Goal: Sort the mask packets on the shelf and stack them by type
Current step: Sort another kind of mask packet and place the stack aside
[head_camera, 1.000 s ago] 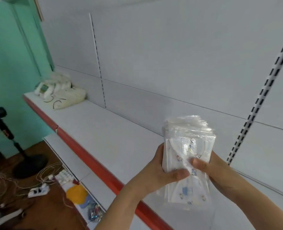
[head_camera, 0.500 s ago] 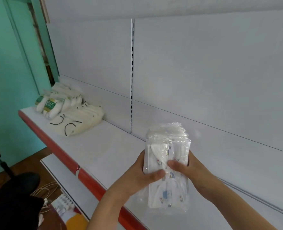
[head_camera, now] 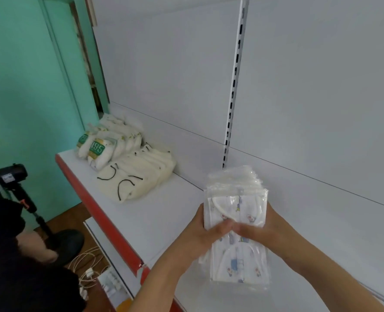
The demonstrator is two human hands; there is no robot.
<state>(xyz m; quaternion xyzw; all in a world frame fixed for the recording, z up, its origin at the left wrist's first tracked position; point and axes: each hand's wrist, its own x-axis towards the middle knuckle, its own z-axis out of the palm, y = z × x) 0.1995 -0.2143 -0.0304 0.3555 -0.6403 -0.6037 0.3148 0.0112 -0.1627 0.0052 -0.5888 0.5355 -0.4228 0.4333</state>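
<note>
Holding a bundle of printed mask packets [head_camera: 237, 224] upright above the shelf [head_camera: 164, 221], left hand [head_camera: 200, 233] and right hand [head_camera: 261, 228] grip its sides, thumbs pinching the front; two sorted stacks, green-labelled packets [head_camera: 105, 143] and cream packets [head_camera: 139, 174], lie well beyond the left grip, this bundle apparently unplaced.

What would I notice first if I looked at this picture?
Right in front, the left hand and right hand grip a stack of clear packets of cartoon-print masks above the white shelf. Farther back at the shelf's left end lie two piles: cream masks with black loops and, behind them, green-labelled packets.
</note>
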